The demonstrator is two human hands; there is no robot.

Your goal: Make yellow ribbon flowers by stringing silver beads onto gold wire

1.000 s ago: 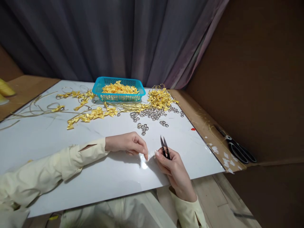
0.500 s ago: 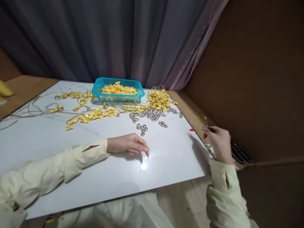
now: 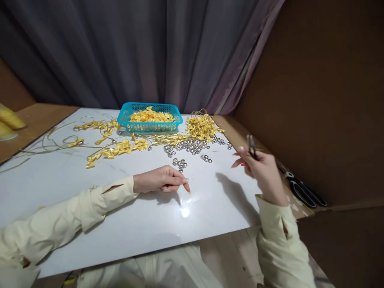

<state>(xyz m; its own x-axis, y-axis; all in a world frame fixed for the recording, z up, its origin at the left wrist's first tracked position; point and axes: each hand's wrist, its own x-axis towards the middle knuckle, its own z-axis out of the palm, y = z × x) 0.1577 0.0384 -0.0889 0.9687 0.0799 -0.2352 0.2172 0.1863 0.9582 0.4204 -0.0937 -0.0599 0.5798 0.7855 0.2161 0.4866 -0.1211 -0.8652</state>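
Observation:
My left hand (image 3: 163,179) is closed in a pinch just above the white tabletop (image 3: 129,224), near the front of the silver beads (image 3: 192,146). What its fingertips hold, if anything, is too small to make out. Over the table's right edge, my right hand (image 3: 262,172) grips a small dark two-pronged tool (image 3: 251,147), its prongs pointing up and away from me. Whether it is snips or tweezers I cannot tell. The thumb and forefinger reach out to the left, with a small red piece (image 3: 243,164) partly behind them.
A blue basket (image 3: 150,127) of yellow ribbon bows stands at the back. To its right lies a pile of bows on gold cords (image 3: 201,125); strung bows (image 3: 120,148) spread leftward. Black-handled scissors (image 3: 303,190) rest at right, yellow spools (image 3: 10,120) at far left.
My right hand has come leftward from the table's right edge, and its two-pronged tool now points up. My left hand stays pinched in nearly the same place. The view has shifted slightly.

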